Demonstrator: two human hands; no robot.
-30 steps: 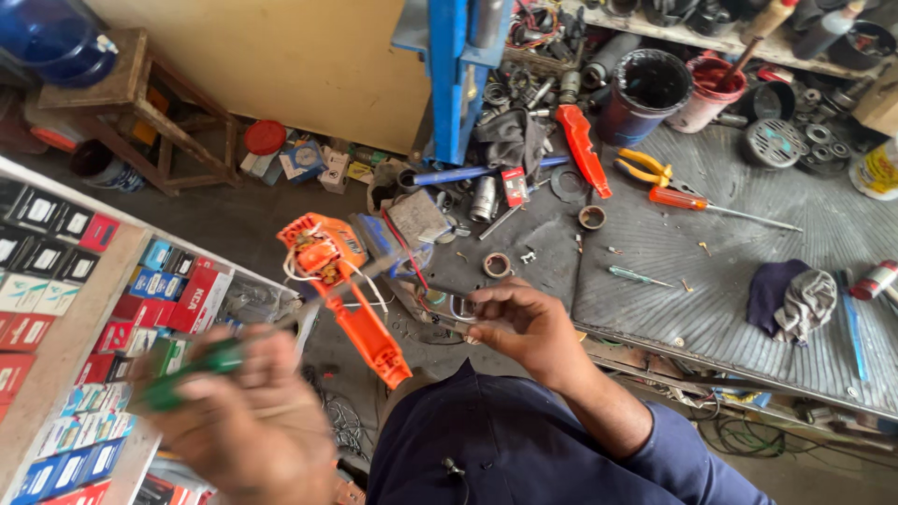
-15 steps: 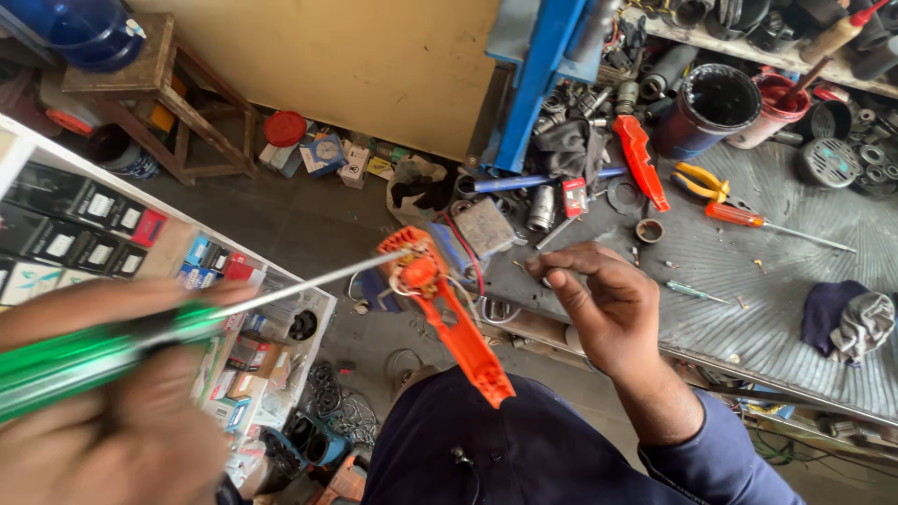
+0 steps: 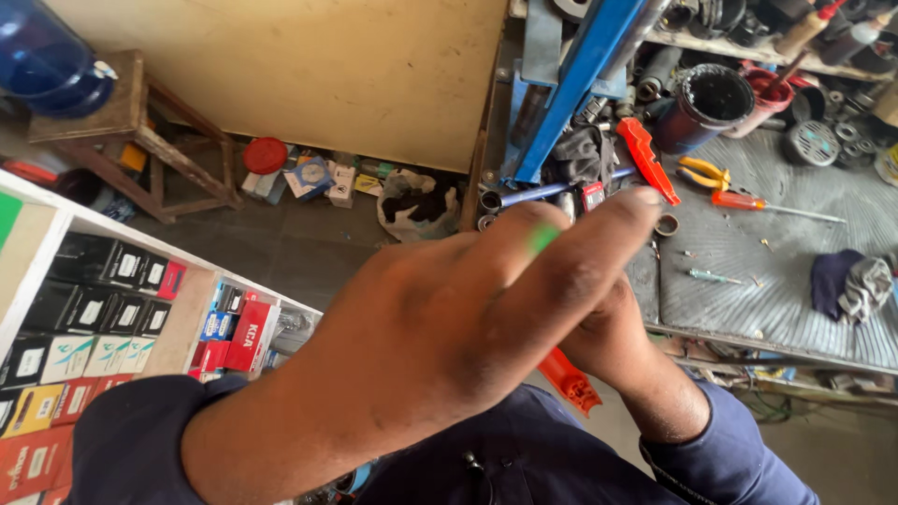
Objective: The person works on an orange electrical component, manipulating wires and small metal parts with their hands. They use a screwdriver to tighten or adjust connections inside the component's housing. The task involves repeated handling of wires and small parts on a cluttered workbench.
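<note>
The left hand [image 3: 440, 327] fills the middle of the view, raised close to the camera with its back turned up and its fingers [image 3: 571, 252] stretched toward two o'clock. A sliver of green [image 3: 543, 238] shows between two of them, so it seems closed round a green-handled tool, though the tool itself is hidden. Just behind it, at four o'clock, the right hand [image 3: 608, 337] is almost wholly covered; whether it grips anything I cannot tell.

Below the two hands an orange plastic part [image 3: 571, 381] pokes out at five o'clock, over the dark blue lap. Only its ribbed lower end shows, and its long axis seems to run from ten o'clock down to four. The right hand lies nearer to it, touching or very close.

Farther off, at two o'clock, the grey workbench [image 3: 748, 290] carries an orange-handled screwdriver [image 3: 748, 202], yellow pliers [image 3: 702, 173], a rag [image 3: 847, 281] and a dark bucket [image 3: 706, 103]. At nine o'clock a white shelf [image 3: 56, 220] holds small boxes [image 3: 103, 318], with a wooden stool [image 3: 131, 122] beyond.
</note>
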